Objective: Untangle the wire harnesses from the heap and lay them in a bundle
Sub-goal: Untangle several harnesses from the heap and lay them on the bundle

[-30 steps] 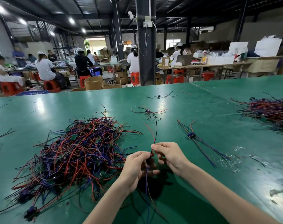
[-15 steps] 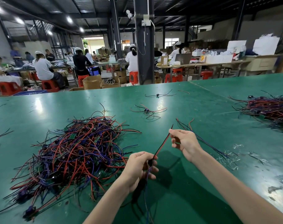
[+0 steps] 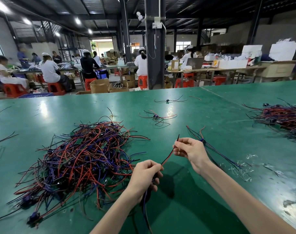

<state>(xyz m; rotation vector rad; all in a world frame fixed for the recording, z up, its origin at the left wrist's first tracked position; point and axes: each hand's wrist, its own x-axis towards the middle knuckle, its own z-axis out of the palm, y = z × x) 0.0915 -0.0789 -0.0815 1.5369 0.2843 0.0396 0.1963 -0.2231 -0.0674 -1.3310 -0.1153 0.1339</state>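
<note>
Both forearms stretch out from the near edge of the green table [image 3: 186, 210]. The left hand [image 3: 146, 174] curls round a wire harness [image 3: 168, 156], blue leads dangling beneath. The right hand [image 3: 190, 150], held higher, pinches its red-and-black end. The heap [image 3: 86, 157] lies just left.

Bare left hand [image 3: 144, 174] and right hand [image 3: 191, 152], bare slender forearms [image 3: 228, 191]

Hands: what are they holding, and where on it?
One wire harness: left hand grips its middle, right hand pinches its red and black wires near their free ends.
</note>
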